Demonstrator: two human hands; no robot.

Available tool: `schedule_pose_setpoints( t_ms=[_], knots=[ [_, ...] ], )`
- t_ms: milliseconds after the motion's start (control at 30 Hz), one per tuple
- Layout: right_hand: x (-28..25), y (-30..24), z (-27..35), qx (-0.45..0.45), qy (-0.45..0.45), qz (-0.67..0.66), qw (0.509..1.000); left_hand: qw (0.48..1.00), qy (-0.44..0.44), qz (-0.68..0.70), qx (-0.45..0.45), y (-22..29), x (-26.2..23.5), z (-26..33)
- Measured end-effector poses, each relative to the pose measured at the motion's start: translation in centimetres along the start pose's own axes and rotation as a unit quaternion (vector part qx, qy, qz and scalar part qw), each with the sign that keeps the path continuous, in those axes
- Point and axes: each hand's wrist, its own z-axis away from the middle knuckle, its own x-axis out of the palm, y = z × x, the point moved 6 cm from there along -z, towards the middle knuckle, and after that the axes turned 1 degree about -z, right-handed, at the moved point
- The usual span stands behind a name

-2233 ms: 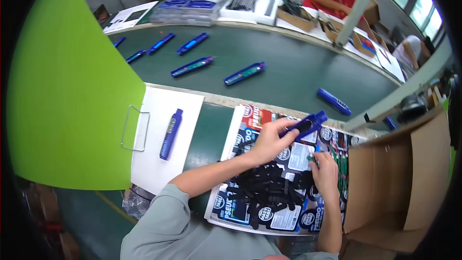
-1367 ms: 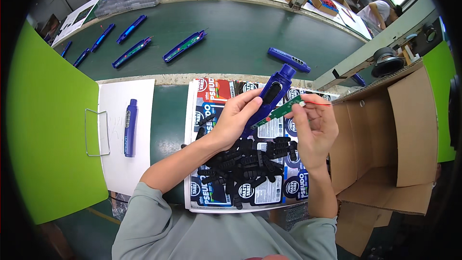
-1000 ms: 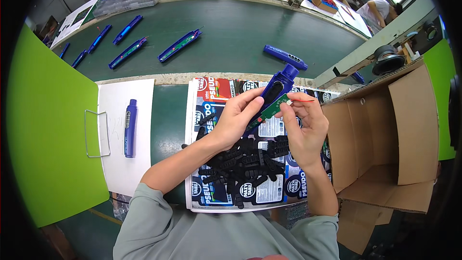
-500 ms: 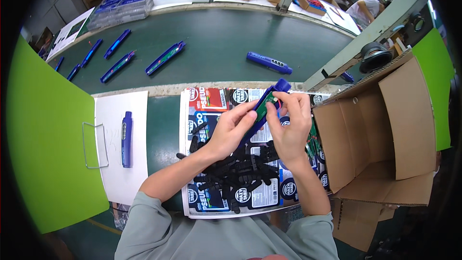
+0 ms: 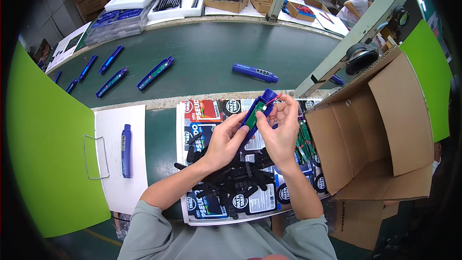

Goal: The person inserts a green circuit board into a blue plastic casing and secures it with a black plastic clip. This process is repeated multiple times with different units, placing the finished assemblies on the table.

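Observation:
Both hands meet on a blue pen-shaped casing [image 5: 260, 110] with a green circuit board showing in its open side. My left hand [image 5: 222, 140] grips the lower body of the casing from the left. My right hand [image 5: 279, 127] presses fingers onto the board from the right. Under the hands lies a heap of black plastic parts [image 5: 236, 175] on a printed sheet [image 5: 202, 110]. Green circuit boards [image 5: 303, 139] lie just right of my right hand.
An open cardboard box [image 5: 380, 125] stands at the right. A finished blue casing [image 5: 126, 150] rests on a white sheet at the left, beside a green panel [image 5: 43, 154]. Several blue casings [image 5: 154, 73] lie on the green belt; another person works at the far side.
The view tilted down. My right hand brought the green board to the blue casing and now presses it in; both hands hold the casing lower over the sheet.

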Motion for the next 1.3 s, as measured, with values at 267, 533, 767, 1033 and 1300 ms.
schedule_pose_setpoints(
  t_ms=[267,533,767,1033,1300],
  knots=[
    [0.5,1.4,-0.2,0.021,-0.013,-0.065,0.998,1.000,0.010,-0.019,0.004,-0.7,-0.4,-0.3],
    [-2.3,4.6,1.3,-0.002,-0.116,0.151,0.982,0.977,0.110,-0.179,0.045,-0.1,-9.4,-7.0],
    [0.9,5.5,4.4,-0.015,-0.264,0.178,0.948,0.874,0.183,-0.449,0.039,-0.5,-17.6,-14.6],
    [5.7,4.3,5.8,-0.119,-0.369,0.244,0.889,0.804,0.166,-0.568,0.050,-3.9,-18.8,-18.0],
    [5.1,5.2,6.0,-0.051,-0.384,0.182,0.904,0.732,0.160,-0.662,0.005,-3.4,-19.3,-18.3]
  ],
)
